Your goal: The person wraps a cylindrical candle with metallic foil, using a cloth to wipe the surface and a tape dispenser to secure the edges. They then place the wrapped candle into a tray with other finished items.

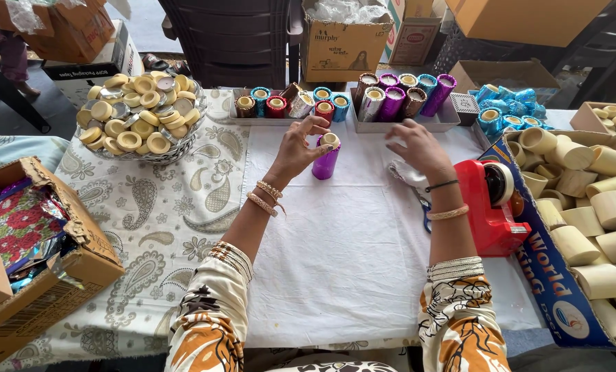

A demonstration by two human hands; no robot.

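Observation:
My left hand grips the top of a purple foil-wrapped cylinder that stands upright on the white cloth; its cream cap shows between my fingertips. My right hand hovers palm down to the right of it, over a crumpled white scrap, fingers loosely bent; I cannot see anything held in it. Beyond my hands stand two grey trays of wrapped cylinders in red, teal, silver, purple and brown.
A red tape dispenser sits by my right wrist, scissors partly under it. A box of bare cream cylinders fills the right. A wire basket of cream caps stands at the far left, an open carton of foil on the near left.

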